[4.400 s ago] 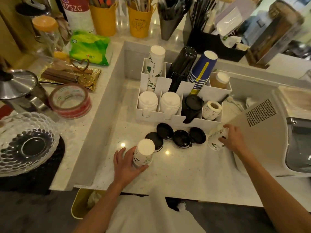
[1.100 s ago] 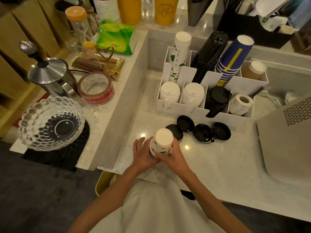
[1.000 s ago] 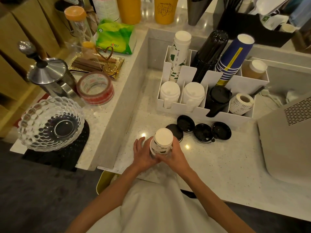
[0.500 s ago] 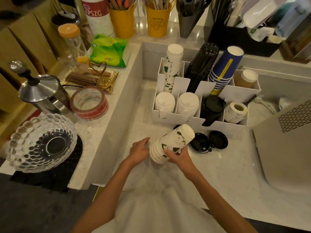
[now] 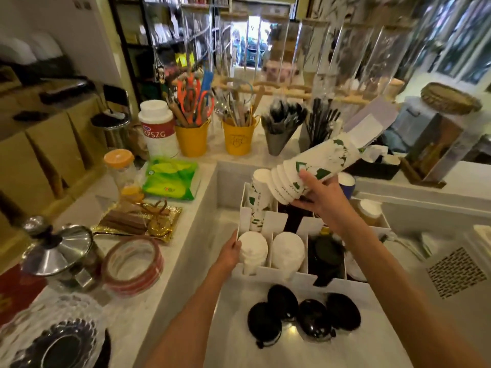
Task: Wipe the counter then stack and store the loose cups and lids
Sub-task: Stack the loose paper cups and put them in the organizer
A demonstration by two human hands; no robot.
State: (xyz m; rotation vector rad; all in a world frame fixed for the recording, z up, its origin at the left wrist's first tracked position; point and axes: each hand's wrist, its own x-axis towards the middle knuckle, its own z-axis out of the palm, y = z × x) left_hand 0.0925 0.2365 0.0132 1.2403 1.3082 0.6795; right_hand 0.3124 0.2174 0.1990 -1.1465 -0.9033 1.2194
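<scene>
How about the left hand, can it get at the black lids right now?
Probably yes. The left hand touches the organizer, holding nothing, and the lids lie uncovered on the counter just below it.

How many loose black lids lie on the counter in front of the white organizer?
4, clustered on the counter before the organizer: left lid, rear lid behind it, front-right lid, right lid. They overlap slightly, so another could hide beneath.
</scene>
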